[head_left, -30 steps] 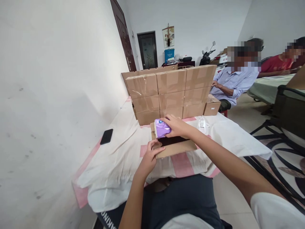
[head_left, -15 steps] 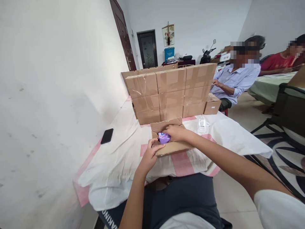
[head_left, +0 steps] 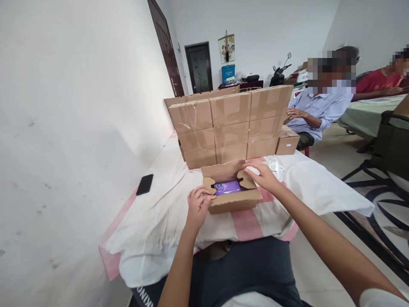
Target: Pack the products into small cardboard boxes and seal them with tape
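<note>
An open cardboard box [head_left: 232, 203] sits on the white and pink tablecloth [head_left: 166, 213] in front of me. A purple packet [head_left: 227, 187] lies flat inside it. My left hand [head_left: 198, 204] rests on the box's left end, fingers curled over the left side flap. My right hand [head_left: 262, 175] is at the right end, fingers spread on the right side flap. The back flap stands up behind the packet.
A stack of taped cardboard boxes [head_left: 230, 123] stands behind the open box. A black phone [head_left: 145, 184] lies on the cloth to the left, a white tape dispenser [head_left: 275, 163] to the right. Two people sit at the right. A white wall runs along the left.
My right hand lowered the purple packet into the box, let go of it and moved to the right flap. My left hand shifted from the front edge to the left flap.
</note>
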`<action>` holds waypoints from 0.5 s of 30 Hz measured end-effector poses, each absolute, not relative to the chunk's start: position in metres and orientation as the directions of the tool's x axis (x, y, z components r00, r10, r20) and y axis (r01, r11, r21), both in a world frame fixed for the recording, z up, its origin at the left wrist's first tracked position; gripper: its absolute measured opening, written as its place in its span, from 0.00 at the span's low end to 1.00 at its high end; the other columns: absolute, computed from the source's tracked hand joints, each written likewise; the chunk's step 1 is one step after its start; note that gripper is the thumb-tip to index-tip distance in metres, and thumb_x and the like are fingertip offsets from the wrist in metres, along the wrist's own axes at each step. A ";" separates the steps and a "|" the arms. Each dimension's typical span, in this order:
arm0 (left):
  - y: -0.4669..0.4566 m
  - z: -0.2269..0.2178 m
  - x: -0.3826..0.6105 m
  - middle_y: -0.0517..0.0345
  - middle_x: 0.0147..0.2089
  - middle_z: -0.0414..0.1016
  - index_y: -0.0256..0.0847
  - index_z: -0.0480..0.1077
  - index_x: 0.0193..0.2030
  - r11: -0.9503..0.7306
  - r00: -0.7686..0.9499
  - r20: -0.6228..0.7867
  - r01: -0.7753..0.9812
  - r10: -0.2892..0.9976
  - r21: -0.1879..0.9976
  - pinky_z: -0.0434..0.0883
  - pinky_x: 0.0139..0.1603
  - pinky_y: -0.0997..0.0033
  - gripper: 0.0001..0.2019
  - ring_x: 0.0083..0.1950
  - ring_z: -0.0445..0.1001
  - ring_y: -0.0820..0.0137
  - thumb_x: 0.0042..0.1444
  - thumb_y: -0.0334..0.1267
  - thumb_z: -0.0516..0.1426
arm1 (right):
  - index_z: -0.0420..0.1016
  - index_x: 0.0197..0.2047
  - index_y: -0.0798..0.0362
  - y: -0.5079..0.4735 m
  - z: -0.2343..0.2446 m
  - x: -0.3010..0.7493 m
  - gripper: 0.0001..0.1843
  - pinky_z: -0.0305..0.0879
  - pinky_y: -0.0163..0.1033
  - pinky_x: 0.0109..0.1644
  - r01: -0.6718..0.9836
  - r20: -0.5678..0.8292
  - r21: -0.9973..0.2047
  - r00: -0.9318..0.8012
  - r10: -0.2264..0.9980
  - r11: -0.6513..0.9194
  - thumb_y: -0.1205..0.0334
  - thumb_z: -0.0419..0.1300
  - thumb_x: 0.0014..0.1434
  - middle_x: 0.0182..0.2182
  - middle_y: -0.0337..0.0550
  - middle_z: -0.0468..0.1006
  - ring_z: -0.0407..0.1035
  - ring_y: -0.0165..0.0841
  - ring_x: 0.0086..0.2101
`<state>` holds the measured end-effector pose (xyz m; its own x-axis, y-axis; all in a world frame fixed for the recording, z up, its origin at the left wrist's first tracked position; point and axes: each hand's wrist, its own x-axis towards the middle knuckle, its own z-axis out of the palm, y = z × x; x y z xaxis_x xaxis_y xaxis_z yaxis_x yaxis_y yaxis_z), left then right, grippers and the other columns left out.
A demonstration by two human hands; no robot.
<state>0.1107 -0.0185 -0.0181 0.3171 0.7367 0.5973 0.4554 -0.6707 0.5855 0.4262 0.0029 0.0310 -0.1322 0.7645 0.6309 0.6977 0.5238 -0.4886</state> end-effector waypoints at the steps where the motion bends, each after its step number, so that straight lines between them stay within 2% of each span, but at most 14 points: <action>1: -0.014 -0.016 0.113 0.52 0.41 0.78 0.45 0.80 0.36 -0.639 0.210 0.633 0.497 0.745 0.587 0.61 0.66 0.50 0.22 0.61 0.69 0.60 0.70 0.43 0.46 | 0.78 0.52 0.48 0.001 0.024 0.433 0.17 0.62 0.52 0.62 0.695 0.666 -0.514 -0.047 0.745 0.503 0.51 0.56 0.67 0.51 0.47 0.79 0.70 0.44 0.54; 3: -0.004 -0.011 0.122 0.52 0.38 0.78 0.43 0.76 0.28 -0.551 0.032 0.651 0.566 0.758 0.614 0.64 0.62 0.52 0.25 0.56 0.71 0.59 0.70 0.44 0.45 | 0.71 0.62 0.47 -0.003 0.010 0.439 0.24 0.56 0.56 0.67 0.657 0.665 -0.592 0.071 0.744 0.466 0.48 0.56 0.67 0.59 0.49 0.73 0.63 0.45 0.61; 5: 0.006 -0.006 0.134 0.51 0.40 0.78 0.42 0.74 0.27 -0.460 -0.057 0.630 0.633 0.774 0.623 0.67 0.57 0.52 0.23 0.52 0.71 0.58 0.69 0.46 0.47 | 0.66 0.66 0.46 -0.007 -0.001 0.437 0.27 0.58 0.56 0.67 0.559 0.595 -0.700 0.111 0.796 0.445 0.46 0.55 0.68 0.62 0.49 0.71 0.63 0.44 0.62; 8: 0.016 0.005 0.153 0.47 0.48 0.77 0.41 0.76 0.37 -0.397 -0.057 0.644 0.744 0.763 0.537 0.68 0.55 0.51 0.15 0.53 0.70 0.55 0.67 0.46 0.52 | 0.75 0.57 0.46 -0.012 -0.011 0.424 0.22 0.62 0.53 0.64 0.413 0.563 -0.764 0.050 0.825 0.496 0.45 0.53 0.69 0.55 0.48 0.77 0.68 0.42 0.58; 10: 0.019 0.013 0.161 0.44 0.57 0.74 0.39 0.75 0.50 -0.468 0.089 0.682 0.790 0.726 0.395 0.66 0.61 0.50 0.14 0.59 0.69 0.54 0.68 0.42 0.51 | 0.80 0.49 0.46 -0.015 -0.013 0.416 0.22 0.61 0.54 0.65 0.363 0.595 -0.741 -0.037 0.803 0.565 0.43 0.51 0.69 0.49 0.47 0.80 0.67 0.43 0.58; 12: 0.019 0.020 0.165 0.45 0.67 0.68 0.40 0.70 0.60 -0.591 0.329 0.660 0.777 0.675 0.218 0.59 0.68 0.48 0.18 0.68 0.63 0.54 0.70 0.40 0.48 | 0.82 0.44 0.46 -0.018 -0.013 0.413 0.23 0.58 0.56 0.66 0.367 0.599 -0.719 -0.105 0.794 0.591 0.42 0.50 0.69 0.48 0.47 0.81 0.64 0.45 0.60; 14: 0.015 0.025 0.166 0.51 0.71 0.63 0.46 0.66 0.66 -0.713 0.564 0.538 0.694 0.627 0.103 0.53 0.73 0.46 0.20 0.73 0.57 0.56 0.71 0.40 0.46 | 0.83 0.42 0.45 -0.021 -0.012 0.417 0.22 0.56 0.58 0.68 0.441 0.566 -0.702 -0.132 0.814 0.560 0.42 0.51 0.69 0.54 0.47 0.78 0.61 0.45 0.61; 15: 0.013 0.025 0.167 0.54 0.72 0.63 0.48 0.65 0.67 -0.755 0.646 0.457 0.649 0.611 0.090 0.52 0.73 0.45 0.21 0.74 0.57 0.56 0.71 0.42 0.45 | 0.83 0.42 0.45 -0.022 -0.012 0.423 0.21 0.54 0.58 0.68 0.492 0.552 -0.688 -0.121 0.825 0.533 0.43 0.54 0.68 0.58 0.47 0.75 0.60 0.46 0.62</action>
<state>0.1674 0.0127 0.0252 0.6464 0.6106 0.4575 0.6493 -0.7551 0.0905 0.4231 -0.0219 -0.0116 -0.1211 0.8251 0.5519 0.4923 0.5327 -0.6884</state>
